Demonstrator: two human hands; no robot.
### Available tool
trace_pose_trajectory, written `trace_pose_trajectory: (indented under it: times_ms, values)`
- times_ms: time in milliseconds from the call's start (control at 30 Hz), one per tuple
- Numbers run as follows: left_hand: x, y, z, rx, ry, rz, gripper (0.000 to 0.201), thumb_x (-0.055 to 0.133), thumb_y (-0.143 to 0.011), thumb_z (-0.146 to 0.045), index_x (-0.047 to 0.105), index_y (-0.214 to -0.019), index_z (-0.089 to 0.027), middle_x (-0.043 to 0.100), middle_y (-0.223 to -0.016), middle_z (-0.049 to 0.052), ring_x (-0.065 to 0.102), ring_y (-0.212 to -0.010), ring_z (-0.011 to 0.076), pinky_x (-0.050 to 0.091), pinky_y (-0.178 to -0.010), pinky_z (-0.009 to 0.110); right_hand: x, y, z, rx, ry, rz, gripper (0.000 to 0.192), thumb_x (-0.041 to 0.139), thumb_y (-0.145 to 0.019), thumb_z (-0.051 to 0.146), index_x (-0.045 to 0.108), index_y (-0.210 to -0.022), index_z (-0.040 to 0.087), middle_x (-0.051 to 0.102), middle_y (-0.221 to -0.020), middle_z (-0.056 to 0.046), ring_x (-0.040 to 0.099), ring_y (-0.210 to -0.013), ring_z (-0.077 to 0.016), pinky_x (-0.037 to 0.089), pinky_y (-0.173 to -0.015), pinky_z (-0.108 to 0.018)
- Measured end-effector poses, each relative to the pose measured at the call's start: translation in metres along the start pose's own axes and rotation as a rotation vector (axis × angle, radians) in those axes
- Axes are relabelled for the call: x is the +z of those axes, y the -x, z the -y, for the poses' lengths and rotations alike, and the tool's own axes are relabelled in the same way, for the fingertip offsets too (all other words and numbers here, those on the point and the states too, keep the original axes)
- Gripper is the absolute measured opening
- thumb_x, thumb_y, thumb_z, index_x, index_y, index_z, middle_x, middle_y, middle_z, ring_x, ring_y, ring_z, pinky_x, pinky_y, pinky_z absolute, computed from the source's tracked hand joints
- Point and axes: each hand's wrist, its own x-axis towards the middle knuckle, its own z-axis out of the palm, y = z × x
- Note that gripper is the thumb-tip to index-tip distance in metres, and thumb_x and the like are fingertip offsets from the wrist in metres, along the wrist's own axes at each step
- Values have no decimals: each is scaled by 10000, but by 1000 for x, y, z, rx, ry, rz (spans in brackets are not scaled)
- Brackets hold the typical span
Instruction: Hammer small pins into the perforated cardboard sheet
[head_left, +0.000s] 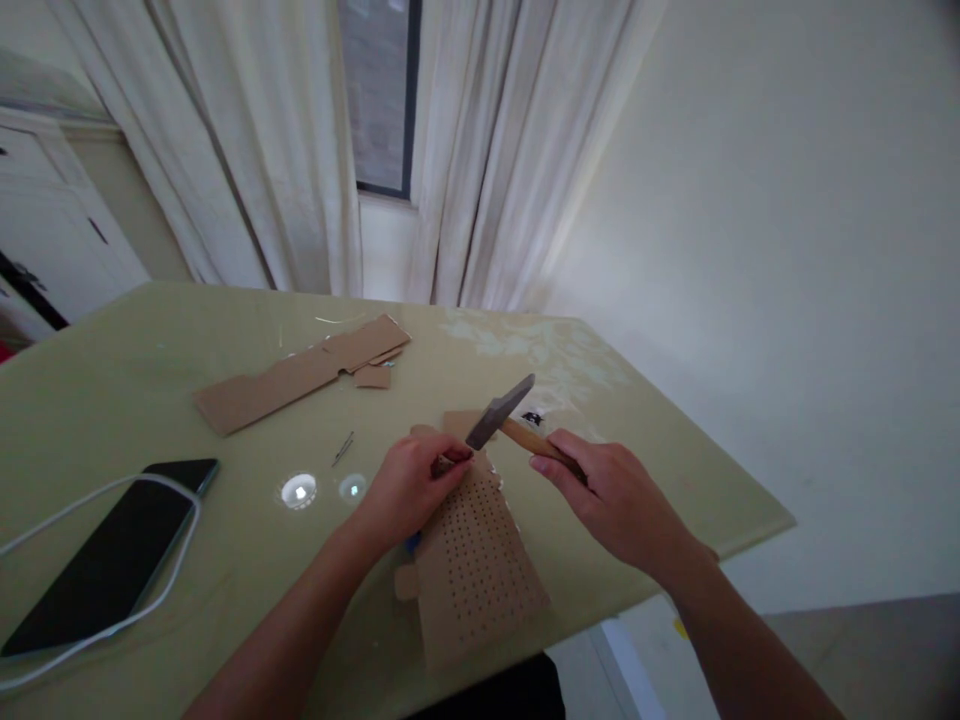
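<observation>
My right hand [611, 490] is wrapped round the wooden handle of a hammer [501, 412]. The hammer's dark metal head is just above the fingertips of my left hand [412, 488]. Those fingertips are pinched together over the far end of a cardboard piece [484, 550]; whatever they hold is too small to make out. Rows of small punched holes cover much of the cardboard, which lies near the table's front edge. A bit of something blue [412, 542] shows under my left wrist, beside the cardboard.
On the pale green glossy table [255, 550] lie thin metal nails or pins [343, 449], a long cardboard strip [300, 375] with scraps, and a small dark cluster [532, 418]. A black tablet [112, 560] with a white cable [180, 575] is at left. A wall stands right.
</observation>
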Motion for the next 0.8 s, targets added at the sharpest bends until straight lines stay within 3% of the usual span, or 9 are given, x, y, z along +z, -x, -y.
trace_pose_trajectory:
  times_ms: [133,300,500,700,800]
  values:
    - [2,-2,1,13,-1,-2,87,723,-958,-209,806,-975,-228,810,-898,16,716,-779,181,517,-747,289,-2,1,0,23,111,25,382,500,-1116,518,602,-890,228,629,-708,-3,619,-675,-200,267,-655,-308]
    - [3,-3,1,-3,27,11,90,733,-952,-210,809,-1001,-218,826,-910,22,733,-797,180,537,-792,298,-8,2,4,46,44,-52,390,484,-1117,539,617,-924,228,653,-725,-3,637,-672,-200,308,-666,-304]
    - [2,-4,-1,11,1,9,78,731,-943,-206,808,-951,-212,820,-896,33,739,-815,191,539,-784,303,-3,2,5,15,145,19,404,472,-1119,526,619,-887,229,675,-711,-19,650,-666,-214,295,-644,-303]
    - [3,-3,0,5,12,0,106,722,-953,-225,817,-998,-212,827,-905,41,745,-813,196,550,-798,313,-5,3,5,9,120,-127,472,417,-1126,600,635,-940,225,673,-690,-21,626,-590,-196,310,-604,-300]
    - [3,-3,-1,12,3,10,99,714,-955,-226,812,-965,-213,828,-900,41,740,-799,200,543,-776,313,-2,3,7,-20,151,-67,439,422,-1133,564,620,-925,231,682,-693,-19,650,-611,-205,304,-609,-303]
